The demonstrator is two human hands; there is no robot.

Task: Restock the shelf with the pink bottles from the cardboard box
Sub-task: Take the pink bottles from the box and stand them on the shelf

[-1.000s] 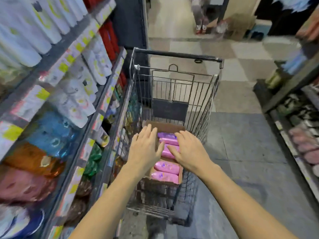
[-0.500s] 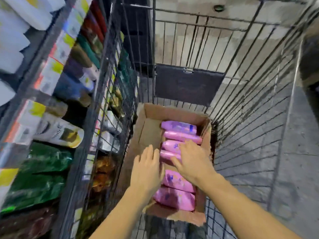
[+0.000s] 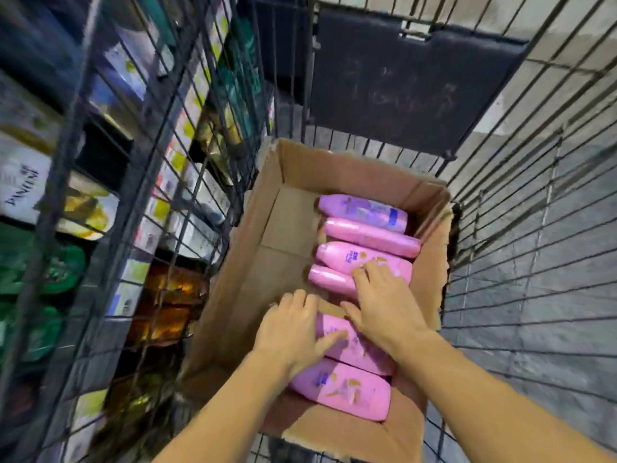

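Observation:
An open cardboard box sits inside a wire shopping cart. Several pink bottles lie on their sides in a row along the box's right half; the left half is bare cardboard. My left hand rests, fingers spread, on the left end of a pink bottle near the front. My right hand lies flat across the middle bottles, fingertips on a labelled one. Neither hand has closed around a bottle. The nearest bottle lies untouched.
The wire cart's left side stands between the box and the store shelf, which holds white, green and amber bottles. A dark plastic flap hangs on the cart's far end. Grey tiled floor shows through the right side.
My head has moved down and closer to the box. Both hands have dropped from above the cart onto the pink bottles and now rest on them.

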